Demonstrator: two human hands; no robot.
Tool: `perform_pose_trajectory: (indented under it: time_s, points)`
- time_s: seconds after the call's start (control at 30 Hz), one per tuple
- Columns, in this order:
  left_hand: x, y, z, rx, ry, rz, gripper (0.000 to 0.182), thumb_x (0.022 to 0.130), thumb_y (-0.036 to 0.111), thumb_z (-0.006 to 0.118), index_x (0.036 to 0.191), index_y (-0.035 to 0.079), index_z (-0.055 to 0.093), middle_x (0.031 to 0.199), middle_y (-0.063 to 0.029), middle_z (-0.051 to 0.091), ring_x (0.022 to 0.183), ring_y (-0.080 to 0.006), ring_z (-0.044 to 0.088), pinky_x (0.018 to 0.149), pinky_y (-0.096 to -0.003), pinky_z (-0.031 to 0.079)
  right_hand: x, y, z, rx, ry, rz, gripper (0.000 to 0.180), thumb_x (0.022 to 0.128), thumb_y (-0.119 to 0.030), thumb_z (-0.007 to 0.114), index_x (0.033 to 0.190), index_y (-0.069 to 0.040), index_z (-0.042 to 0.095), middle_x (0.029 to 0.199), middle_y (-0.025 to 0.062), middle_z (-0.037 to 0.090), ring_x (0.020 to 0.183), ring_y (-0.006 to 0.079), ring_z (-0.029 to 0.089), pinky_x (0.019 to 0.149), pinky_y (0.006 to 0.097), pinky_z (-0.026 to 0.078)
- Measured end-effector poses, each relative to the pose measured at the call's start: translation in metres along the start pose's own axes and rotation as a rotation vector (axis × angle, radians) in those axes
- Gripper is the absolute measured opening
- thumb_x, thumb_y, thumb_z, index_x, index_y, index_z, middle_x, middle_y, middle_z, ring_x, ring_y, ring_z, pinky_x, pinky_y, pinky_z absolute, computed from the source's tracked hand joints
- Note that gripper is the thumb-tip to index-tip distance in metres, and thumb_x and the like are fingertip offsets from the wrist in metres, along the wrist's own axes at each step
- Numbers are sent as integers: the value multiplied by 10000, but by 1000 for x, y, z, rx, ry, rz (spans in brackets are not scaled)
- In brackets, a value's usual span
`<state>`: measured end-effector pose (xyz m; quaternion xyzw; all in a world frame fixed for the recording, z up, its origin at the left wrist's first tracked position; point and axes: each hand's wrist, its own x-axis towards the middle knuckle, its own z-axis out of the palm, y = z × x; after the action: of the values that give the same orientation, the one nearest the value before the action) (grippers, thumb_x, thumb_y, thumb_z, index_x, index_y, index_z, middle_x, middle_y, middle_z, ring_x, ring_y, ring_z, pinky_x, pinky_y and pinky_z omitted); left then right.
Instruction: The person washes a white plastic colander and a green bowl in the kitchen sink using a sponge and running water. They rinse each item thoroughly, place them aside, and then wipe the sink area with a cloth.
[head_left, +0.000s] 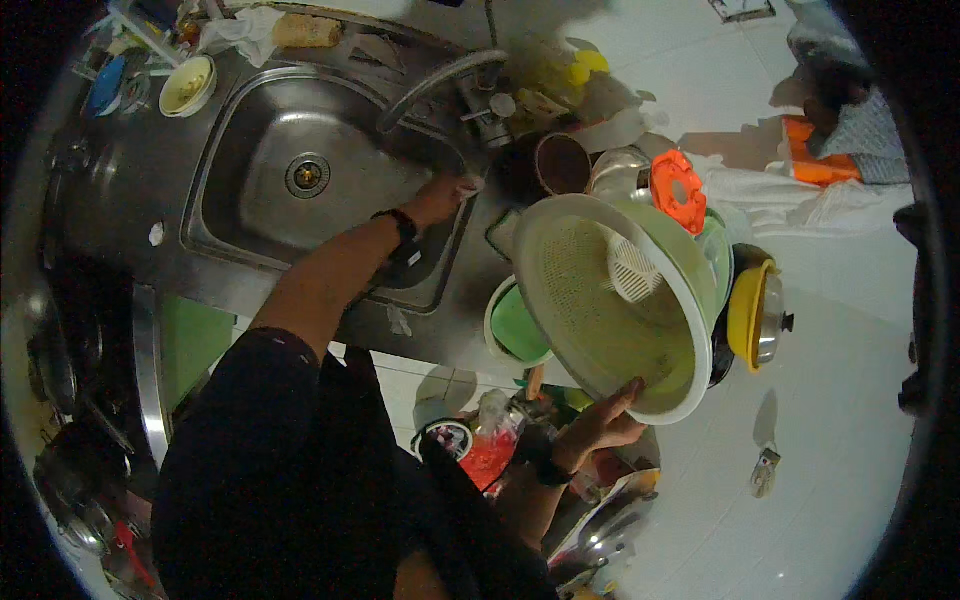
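Observation:
My left hand (439, 201) reaches over the right side of the stainless steel sink (262, 202), its fingers closed around a small whitish object that is too blurred to name. The curved faucet spout (442, 79) is above that hand. My right hand (600, 429) grips the lower rim of a large pale plastic colander (577, 300), thumb inside the rim. The colander is tilted, its opening facing left, and seems nested with a light green basin (694, 255). A cream slotted plastic piece (634, 268) lies inside the colander. Dark bands circle both wrists.
Right of the sink stand a dark pot (562, 165), an orange plastic piece (677, 191), a green bowl (519, 322) and a yellow pot (746, 315). A small bowl (187, 86) sits at the sink's upper left. Bags and a red item crowd the floor area below.

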<state>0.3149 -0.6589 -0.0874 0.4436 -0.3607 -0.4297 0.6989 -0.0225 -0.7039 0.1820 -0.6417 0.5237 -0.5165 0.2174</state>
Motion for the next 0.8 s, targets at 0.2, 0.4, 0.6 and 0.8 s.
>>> perform_pose_trajectory:
  time_s: [0.2, 0.4, 0.6, 0.8]
  points:
    - [-77, -3, 35, 583, -15, -277, 374, 914, 46, 564, 1261, 141, 667, 1223, -159, 634, 1084, -370, 635, 895, -468, 508, -6, 5, 13, 73, -40, 13, 434, 994, -242, 682, 1238, 113, 637, 1196, 196, 685, 953, 240, 642, 826, 388, 554]
    - [-117, 6, 48, 946, -151, -82, 292, 903, 186, 556, 1175, 182, 661, 1080, -105, 651, 948, -333, 682, 779, -487, 535, -13, -17, 32, -155, -68, -116, 396, 984, -244, 701, 1195, 89, 669, 1082, 214, 721, 912, 263, 667, 807, 401, 559]
    - [-130, 23, 53, 1089, -338, -237, 183, 848, 200, 608, 993, 161, 714, 925, -74, 686, 811, -330, 695, 704, -484, 546, -23, -38, 38, -122, -91, -293, 395, 976, -253, 712, 1190, 76, 672, 1025, 216, 727, 858, 288, 675, 738, 433, 556]
    - [-139, 38, 65, 1402, -546, -213, 139, 848, 174, 634, 898, 100, 741, 878, -128, 703, 772, -293, 723, 666, -499, 551, -38, -44, 30, -195, -128, -302, 376, 988, -240, 697, 1187, 77, 667, 1023, 210, 729, 827, 278, 666, 698, 422, 547]
